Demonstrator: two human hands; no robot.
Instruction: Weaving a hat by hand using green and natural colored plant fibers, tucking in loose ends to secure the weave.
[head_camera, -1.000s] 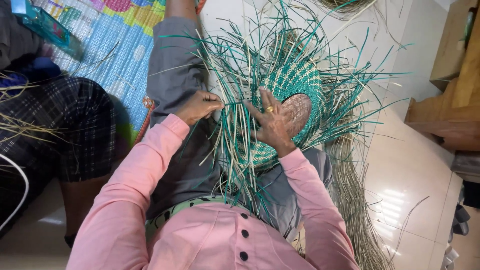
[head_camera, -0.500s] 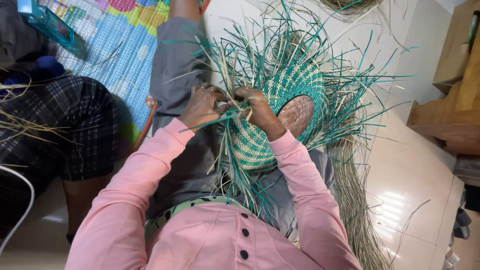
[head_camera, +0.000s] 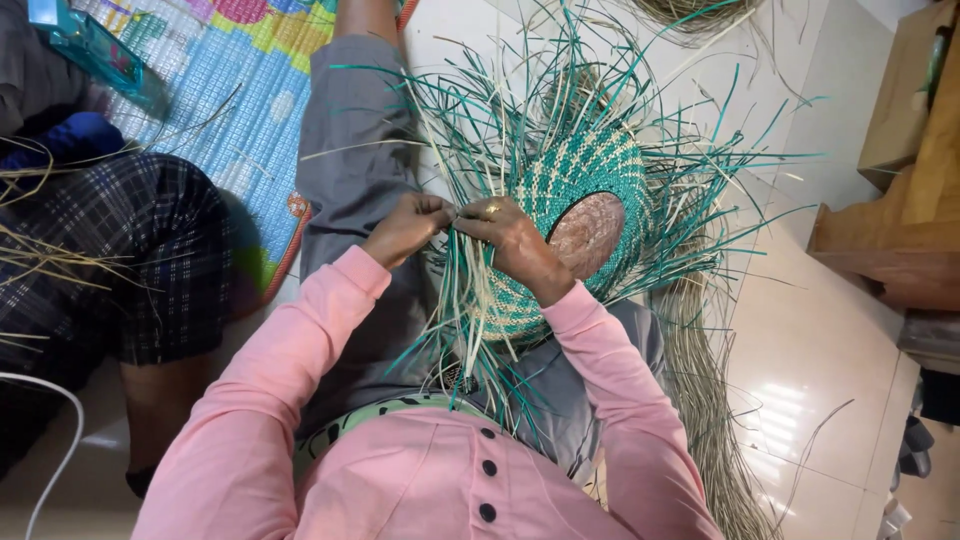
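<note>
A half-woven basket (head_camera: 590, 180) of teal and pale straw strips rests on my lap, its loose ends fanning out all around. My left hand (head_camera: 408, 226) pinches strips at the basket's left edge. My right hand (head_camera: 512, 240), with a ring on one finger, grips strips right beside it, and the fingertips of both hands meet. A brown rounded form (head_camera: 588, 232) shows inside the basket's opening. Pink sleeves cover both my arms.
Another person in dark checked shorts (head_camera: 110, 260) sits at the left on a colourful patterned mat (head_camera: 210, 90). A bundle of dry straw (head_camera: 700, 400) lies on the tiled floor to my right. Wooden furniture (head_camera: 900, 200) stands at the right edge.
My two hands have come together at the basket's left edge. The right hand moved left off the brown form and the left hand shifted slightly right.
</note>
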